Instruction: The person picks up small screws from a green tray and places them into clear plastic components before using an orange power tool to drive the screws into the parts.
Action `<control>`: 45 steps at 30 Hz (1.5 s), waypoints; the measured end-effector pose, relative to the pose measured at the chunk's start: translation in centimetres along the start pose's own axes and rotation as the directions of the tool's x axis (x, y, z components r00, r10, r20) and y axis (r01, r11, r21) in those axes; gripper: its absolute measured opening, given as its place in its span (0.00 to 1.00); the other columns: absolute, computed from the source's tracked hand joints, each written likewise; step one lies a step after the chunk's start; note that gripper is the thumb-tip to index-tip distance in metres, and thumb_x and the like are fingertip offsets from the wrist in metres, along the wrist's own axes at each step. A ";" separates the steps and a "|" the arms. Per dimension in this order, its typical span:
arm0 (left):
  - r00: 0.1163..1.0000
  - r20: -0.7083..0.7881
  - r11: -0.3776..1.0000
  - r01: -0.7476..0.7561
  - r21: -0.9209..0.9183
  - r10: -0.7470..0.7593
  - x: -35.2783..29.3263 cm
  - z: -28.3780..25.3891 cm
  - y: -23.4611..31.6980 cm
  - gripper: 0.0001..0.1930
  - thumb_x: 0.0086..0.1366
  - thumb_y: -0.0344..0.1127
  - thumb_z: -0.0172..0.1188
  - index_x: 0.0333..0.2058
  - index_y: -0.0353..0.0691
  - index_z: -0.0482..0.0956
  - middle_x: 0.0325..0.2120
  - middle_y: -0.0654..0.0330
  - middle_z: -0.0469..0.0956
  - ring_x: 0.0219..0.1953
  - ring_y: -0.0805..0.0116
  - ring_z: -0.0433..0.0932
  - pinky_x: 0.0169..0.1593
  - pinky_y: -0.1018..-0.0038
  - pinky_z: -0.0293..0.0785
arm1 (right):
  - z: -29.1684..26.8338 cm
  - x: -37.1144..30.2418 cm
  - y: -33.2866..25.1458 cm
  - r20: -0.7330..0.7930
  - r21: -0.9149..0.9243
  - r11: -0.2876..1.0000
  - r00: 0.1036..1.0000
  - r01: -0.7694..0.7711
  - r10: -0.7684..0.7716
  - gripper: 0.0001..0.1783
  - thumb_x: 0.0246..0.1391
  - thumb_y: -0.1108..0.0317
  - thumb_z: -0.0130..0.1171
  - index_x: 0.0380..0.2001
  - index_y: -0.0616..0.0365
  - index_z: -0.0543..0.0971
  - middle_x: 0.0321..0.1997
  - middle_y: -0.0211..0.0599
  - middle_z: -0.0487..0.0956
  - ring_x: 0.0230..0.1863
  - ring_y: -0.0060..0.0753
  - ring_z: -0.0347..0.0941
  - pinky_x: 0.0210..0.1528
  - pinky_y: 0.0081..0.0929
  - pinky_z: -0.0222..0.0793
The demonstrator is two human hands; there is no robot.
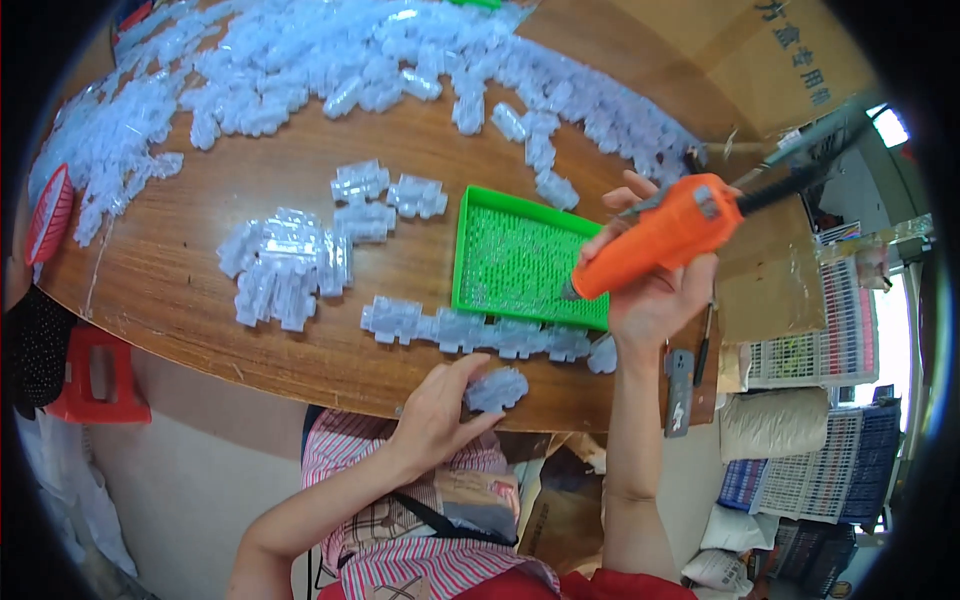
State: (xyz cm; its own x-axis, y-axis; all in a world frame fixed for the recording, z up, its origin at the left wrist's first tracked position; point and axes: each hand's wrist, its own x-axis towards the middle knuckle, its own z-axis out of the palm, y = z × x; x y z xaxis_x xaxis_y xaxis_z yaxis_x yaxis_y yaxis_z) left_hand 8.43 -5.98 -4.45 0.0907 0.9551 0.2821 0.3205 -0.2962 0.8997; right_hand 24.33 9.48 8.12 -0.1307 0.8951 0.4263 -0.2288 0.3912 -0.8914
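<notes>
In my right hand (655,300) is an orange electric screwdriver (655,235), its black cord running up to the right. The tip points down over a green tray (462,250) whose floor is a grid full of small metal pieces, likely screws. My left hand (437,415) grips a clear plastic piece (497,389) between thumb and fingers at the table's front edge. Between that hand and the tray lies a row of similar clear plastic pieces (460,328). Left of the tray sits a stacked cluster (285,265) of them.
A large heap of clear plastic pieces (300,60) spreads along the table's far side. A cardboard box (770,290) stands at the right. Near the right edge lie a grey remote-like object (679,380) and a dark thin tool (705,350). A red stool (100,380) is at lower left.
</notes>
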 end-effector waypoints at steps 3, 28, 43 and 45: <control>1.000 0.010 0.999 -0.009 0.041 0.009 0.2 0.4 -0.2 0.35 0.52 0.35 0.72 0.57 0.35 0.67 0.39 0.50 0.76 0.41 0.52 0.76 0.45 0.64 0.75 | -0.3 -4.0 0.1 0.018 -0.108 0.994 1.000 0.020 -0.018 0.45 0.56 0.28 0.47 0.51 0.66 0.70 0.50 0.44 0.69 0.25 0.28 0.74 0.24 0.27 0.74; 1.000 -0.016 0.994 -0.001 0.110 0.003 0.0 0.8 -0.4 0.34 0.44 0.33 0.78 0.51 0.39 0.71 0.38 0.58 0.77 0.33 0.65 0.76 0.36 0.72 0.76 | -0.7 -10.8 1.8 0.159 0.112 0.993 0.986 0.027 -0.045 0.44 0.54 0.27 0.51 0.39 0.67 0.73 0.31 0.34 0.64 0.25 0.30 0.73 0.22 0.29 0.72; 1.000 -0.007 0.997 0.030 0.072 -0.030 0.3 0.9 -0.4 0.33 0.46 0.31 0.76 0.51 0.37 0.71 0.40 0.56 0.78 0.40 0.61 0.79 0.40 0.70 0.77 | 1.4 -10.4 -2.6 0.104 0.119 0.986 0.989 -0.118 0.106 0.22 0.60 0.55 0.56 0.36 0.70 0.77 0.24 0.35 0.66 0.22 0.34 0.71 0.24 0.28 0.67; 1.000 0.002 0.997 0.022 0.071 -0.022 0.1 0.9 -0.5 0.33 0.45 0.31 0.76 0.51 0.37 0.70 0.40 0.55 0.78 0.40 0.60 0.79 0.41 0.69 0.77 | 1.3 -11.0 -1.7 0.098 0.148 0.979 0.987 -0.142 0.129 0.22 0.60 0.55 0.57 0.35 0.70 0.77 0.25 0.35 0.66 0.23 0.34 0.72 0.25 0.29 0.68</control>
State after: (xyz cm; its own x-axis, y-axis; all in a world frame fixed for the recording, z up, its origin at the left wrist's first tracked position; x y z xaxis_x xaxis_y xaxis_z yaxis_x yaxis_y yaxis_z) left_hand 9.13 -5.74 -5.16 0.0854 0.9615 0.2613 0.3885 -0.2737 0.8799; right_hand 24.87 -1.32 5.13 -0.2526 0.9128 0.3209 -0.3480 0.2237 -0.9104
